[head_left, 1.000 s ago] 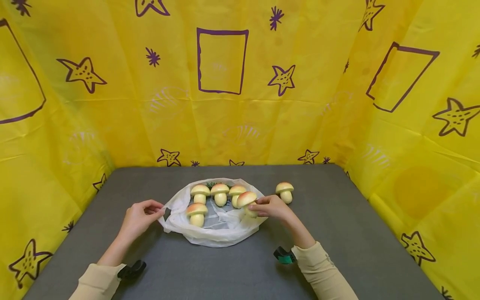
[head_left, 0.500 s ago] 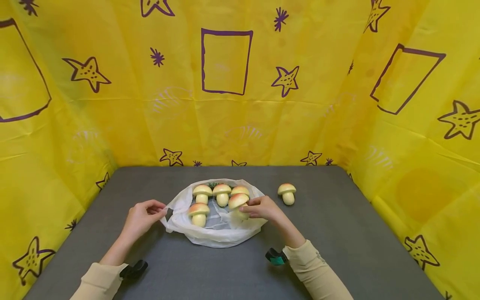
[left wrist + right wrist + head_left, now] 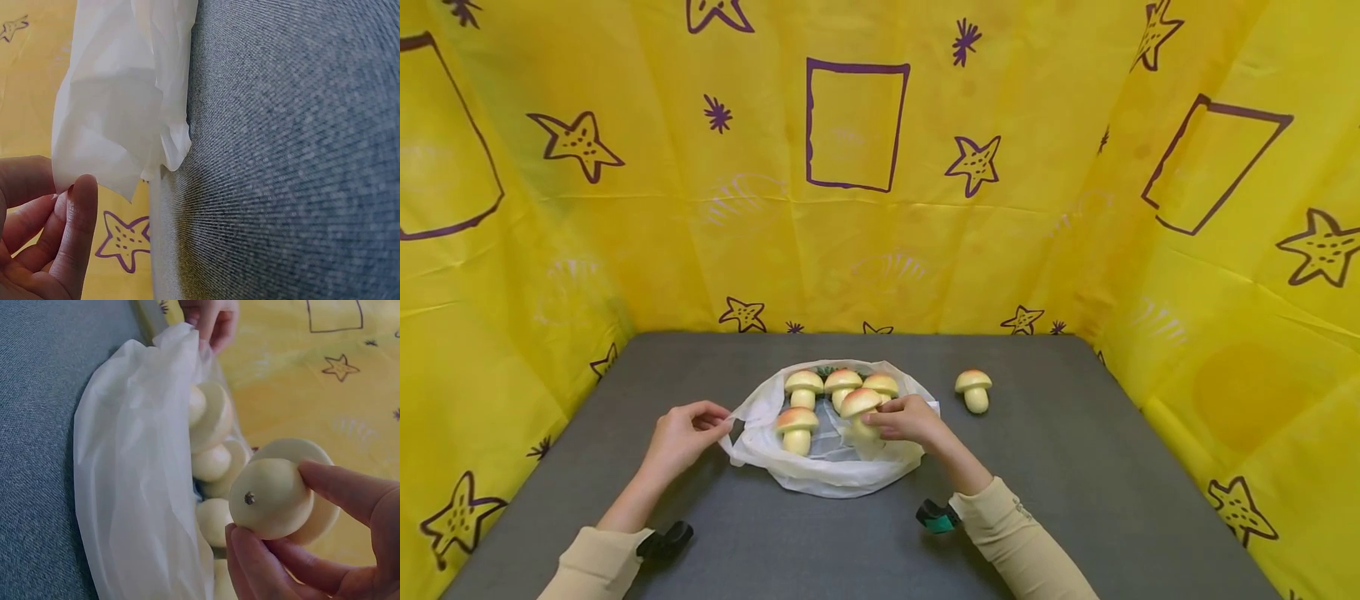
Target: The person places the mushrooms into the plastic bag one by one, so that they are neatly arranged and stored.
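A white plastic bag (image 3: 820, 479) lies spread wide at its mouth on the dark table. My left hand (image 3: 685, 435) pinches the bag's left edge between thumb and finger, as the left wrist view also shows. In my right hand (image 3: 912, 421) I hold a toy mushroom (image 3: 857, 404) by its stem, over the right half of the bag's opening. The right wrist view shows the stem end of this held mushroom (image 3: 269, 500) between thumb and fingers. Several more pale yellow mushrooms with orange-tinged caps, such as the front left one (image 3: 796, 429), lie within the bag.
One mushroom (image 3: 974, 390) lies on the grey table (image 3: 805, 550) to the right of the bag. Something green and leafy (image 3: 826, 372) shows at the bag's back rim. Yellow cloth (image 3: 850, 250) with purple drawings closes off the back and both sides.
My right hand has moved left with the mushroom, from the bag's right edge further over its opening. My left hand keeps its pinch on the bag with little movement.
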Available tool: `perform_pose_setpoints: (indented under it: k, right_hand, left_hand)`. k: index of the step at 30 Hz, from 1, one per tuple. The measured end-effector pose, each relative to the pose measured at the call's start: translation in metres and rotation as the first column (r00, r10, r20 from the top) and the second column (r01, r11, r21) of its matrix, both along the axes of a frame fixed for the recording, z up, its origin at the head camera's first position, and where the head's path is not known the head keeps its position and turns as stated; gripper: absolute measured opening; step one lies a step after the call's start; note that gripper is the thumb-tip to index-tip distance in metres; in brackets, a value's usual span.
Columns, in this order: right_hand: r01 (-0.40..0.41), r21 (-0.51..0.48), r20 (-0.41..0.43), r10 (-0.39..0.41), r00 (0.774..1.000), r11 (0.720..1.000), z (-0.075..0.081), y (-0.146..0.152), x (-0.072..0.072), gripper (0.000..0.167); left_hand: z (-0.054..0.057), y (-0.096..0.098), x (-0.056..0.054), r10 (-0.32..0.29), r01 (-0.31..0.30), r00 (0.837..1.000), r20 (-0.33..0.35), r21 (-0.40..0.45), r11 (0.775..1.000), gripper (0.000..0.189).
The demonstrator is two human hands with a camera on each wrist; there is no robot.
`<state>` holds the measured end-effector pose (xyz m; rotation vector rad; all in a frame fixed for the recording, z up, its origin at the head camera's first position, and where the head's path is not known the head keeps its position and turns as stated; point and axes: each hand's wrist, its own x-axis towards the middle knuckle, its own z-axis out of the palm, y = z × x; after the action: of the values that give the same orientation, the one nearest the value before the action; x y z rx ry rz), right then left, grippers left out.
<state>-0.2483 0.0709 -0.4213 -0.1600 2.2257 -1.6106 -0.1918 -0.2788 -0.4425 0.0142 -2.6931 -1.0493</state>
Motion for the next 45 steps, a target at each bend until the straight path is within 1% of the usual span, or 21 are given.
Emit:
perform_pose_setpoints:
  k: [5,8,11,13,18,25,32,41,45]
  right_hand:
    - [-0.009,-0.029,0.001,0.009,1.000,1.000,-0.003,-0.007,0.001,0.042]
    - [-0.014,-0.040,0.004,0.015,1.000,0.999,-0.005,-0.011,0.001,0.034]
    - [-0.013,-0.041,0.002,0.014,1.000,0.999,-0.009,-0.015,0.000,0.029]
    - [-0.014,-0.024,-0.010,0.014,1.000,1.000,-0.012,-0.017,0.000,0.028]
    - [-0.022,0.012,-0.025,0.023,0.999,1.000,-0.019,-0.021,0.000,0.027]
    - [-0.029,0.002,-0.016,0.029,0.999,1.000,-0.021,-0.024,0.003,0.029]
    - [-0.048,0.011,-0.060,0.049,0.997,0.999,-0.024,-0.029,0.007,0.027]
    - [-0.058,0.060,-0.079,0.063,0.995,0.996,-0.027,-0.031,0.007,0.030]
    - [-0.062,0.107,-0.130,0.075,0.989,0.992,-0.031,-0.031,0.008,0.031]
  left_hand:
    - [0.001,0.000,0.000,0.001,-0.001,1.000,0.005,0.005,1.000,0.015]
    - [0.001,0.000,-0.001,-0.001,0.001,1.000,0.006,0.003,1.000,0.015]
    - [0.001,-0.001,0.000,-0.002,0.002,1.000,0.004,0.001,1.000,0.015]
    - [0.000,-0.001,0.000,-0.002,0.002,1.000,0.001,0.000,1.000,0.014]
    - [-0.001,0.000,0.001,-0.002,0.001,1.000,-0.011,-0.005,1.000,0.013]
    - [0.000,0.002,-0.001,-0.003,0.003,1.000,-0.001,0.002,1.000,0.015]
    - [-0.002,0.001,-0.001,-0.004,0.003,0.999,-0.050,-0.013,1.000,0.011]
    - [0.000,0.002,-0.001,-0.009,0.008,0.999,-0.041,-0.012,1.000,0.014]
    - [0.000,0.002,-0.001,-0.003,0.003,1.000,-0.031,-0.008,1.000,0.014]
